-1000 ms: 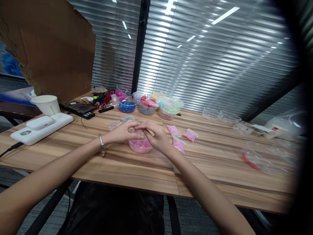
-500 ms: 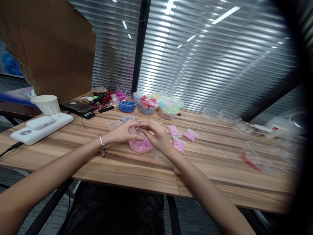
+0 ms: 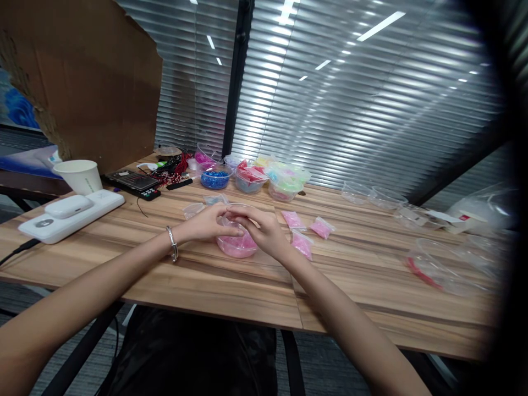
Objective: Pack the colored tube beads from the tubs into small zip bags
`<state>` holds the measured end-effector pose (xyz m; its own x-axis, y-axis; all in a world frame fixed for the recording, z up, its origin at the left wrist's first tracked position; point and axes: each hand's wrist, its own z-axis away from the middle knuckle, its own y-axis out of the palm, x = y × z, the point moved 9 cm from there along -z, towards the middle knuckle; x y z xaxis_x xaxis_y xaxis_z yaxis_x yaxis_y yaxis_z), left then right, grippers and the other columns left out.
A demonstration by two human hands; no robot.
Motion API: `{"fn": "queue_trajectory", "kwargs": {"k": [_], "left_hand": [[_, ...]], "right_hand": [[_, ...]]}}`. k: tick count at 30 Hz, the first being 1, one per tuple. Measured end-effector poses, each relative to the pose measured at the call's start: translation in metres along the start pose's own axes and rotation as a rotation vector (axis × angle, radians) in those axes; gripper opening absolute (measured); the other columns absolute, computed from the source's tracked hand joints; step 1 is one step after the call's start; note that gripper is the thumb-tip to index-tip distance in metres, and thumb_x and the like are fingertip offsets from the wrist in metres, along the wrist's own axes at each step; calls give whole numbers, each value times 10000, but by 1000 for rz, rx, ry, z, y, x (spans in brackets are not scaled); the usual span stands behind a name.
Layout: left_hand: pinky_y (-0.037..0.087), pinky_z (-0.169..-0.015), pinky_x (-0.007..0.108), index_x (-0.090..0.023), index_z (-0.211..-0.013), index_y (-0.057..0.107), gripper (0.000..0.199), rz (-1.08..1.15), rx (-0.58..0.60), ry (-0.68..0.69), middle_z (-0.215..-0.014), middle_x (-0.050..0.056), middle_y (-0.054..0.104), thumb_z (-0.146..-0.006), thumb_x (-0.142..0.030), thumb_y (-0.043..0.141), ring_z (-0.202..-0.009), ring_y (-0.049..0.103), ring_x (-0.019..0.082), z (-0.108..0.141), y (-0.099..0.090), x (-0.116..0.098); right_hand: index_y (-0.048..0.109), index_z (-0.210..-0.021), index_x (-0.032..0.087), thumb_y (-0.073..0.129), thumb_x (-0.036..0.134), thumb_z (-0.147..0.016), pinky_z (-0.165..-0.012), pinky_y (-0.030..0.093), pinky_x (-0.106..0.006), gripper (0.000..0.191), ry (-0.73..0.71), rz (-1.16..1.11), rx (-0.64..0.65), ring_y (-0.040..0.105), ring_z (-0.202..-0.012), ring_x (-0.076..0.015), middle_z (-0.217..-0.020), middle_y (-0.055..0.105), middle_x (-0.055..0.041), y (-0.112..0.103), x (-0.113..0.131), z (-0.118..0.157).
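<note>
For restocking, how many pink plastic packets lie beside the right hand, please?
3 pink plastic packets: one at back left, one rightmost, one in front; others may be hidden.

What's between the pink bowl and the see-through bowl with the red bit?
In the head view, the right hand comes first, then three small pink packets, then wooden tabletop.

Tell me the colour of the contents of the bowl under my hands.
The contents are pink, in the head view.
</note>
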<state>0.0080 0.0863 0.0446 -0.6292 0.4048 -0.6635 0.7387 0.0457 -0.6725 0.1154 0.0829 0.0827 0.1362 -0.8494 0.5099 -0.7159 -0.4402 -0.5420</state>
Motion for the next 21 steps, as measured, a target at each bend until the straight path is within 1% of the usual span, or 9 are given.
{"fn": "queue_trajectory", "kwargs": {"k": [4, 6, 9, 12, 14, 16, 18, 21], "left_hand": [[463, -893, 383, -172, -1125, 614, 543, 1, -3, -31, -1076, 81, 645, -735, -538, 709, -1000, 597, 247, 0, 1, 5], [473, -874, 385, -178, -1134, 612, 550, -5, 3, -46, -1059, 77, 650, -735, -545, 705, -980, 604, 248, 0, 1, 6], [481, -869, 377, -200, -1188, 597, 560, 25, 11, -26, -1077, 72, 653, -743, -521, 709, -991, 606, 248, 1, 1, 1], [483, -881, 373, -218, -1201, 602, 529, 42, 15, 22, -1096, 64, 661, -755, -480, 710, -1005, 604, 246, 1, -1, -10], [483, -890, 374, -217, -1169, 626, 477, 45, 25, 51, -1099, 60, 668, -768, -462, 704, -1011, 603, 247, 1, -1, -17], [487, -886, 367, -207, -1137, 646, 442, 52, 23, 66, -1083, 59, 675, -775, -454, 701, -1001, 608, 244, 0, -2, -20], [491, -876, 357, -202, -1144, 645, 453, 51, 11, 71, -1075, 60, 679, -772, -453, 706, -989, 613, 242, 0, -2, -18], [482, -889, 351, -210, -1158, 637, 481, 30, 3, 73, -1141, 62, 664, -761, -469, 715, -1043, 599, 251, -1, -1, -13]], "right_hand": [[588, -1198, 264, 474, 136, -942, -962, 488, -386, 308, -32, 30, -8, 612, -1096, -195, -1184, 653, -45, -1, 3, -1], [580, -1189, 261, 494, 153, -939, -954, 491, -382, 285, -19, 27, -32, 613, -1082, -198, -1170, 644, -56, -2, 3, 0], [568, -1170, 258, 536, 175, -925, -928, 502, -372, 260, 29, -1, -69, 624, -1043, -199, -1128, 627, -61, -4, -1, 1], [578, -1104, 239, 581, 187, -902, -874, 520, -352, 208, 62, -16, -90, 638, -955, -189, -1025, 632, -51, -5, -6, 3], [587, -1061, 224, 592, 186, -894, -833, 526, -337, 171, 73, -7, -86, 640, -910, -183, -982, 645, -46, -5, -8, 3], [597, -1043, 214, 582, 185, -899, -814, 525, -329, 148, 77, 11, -69, 641, -905, -184, -984, 663, -48, -5, -8, 3], [606, -1053, 214, 554, 169, -912, -830, 519, -325, 157, 59, 20, -46, 645, -933, -183, -1016, 678, -50, -3, -5, 2], [619, -1059, 218, 513, 120, -920, -876, 504, -318, 201, -8, 26, -21, 645, -983, -174, -1056, 687, -42, -2, 3, 0]]}}
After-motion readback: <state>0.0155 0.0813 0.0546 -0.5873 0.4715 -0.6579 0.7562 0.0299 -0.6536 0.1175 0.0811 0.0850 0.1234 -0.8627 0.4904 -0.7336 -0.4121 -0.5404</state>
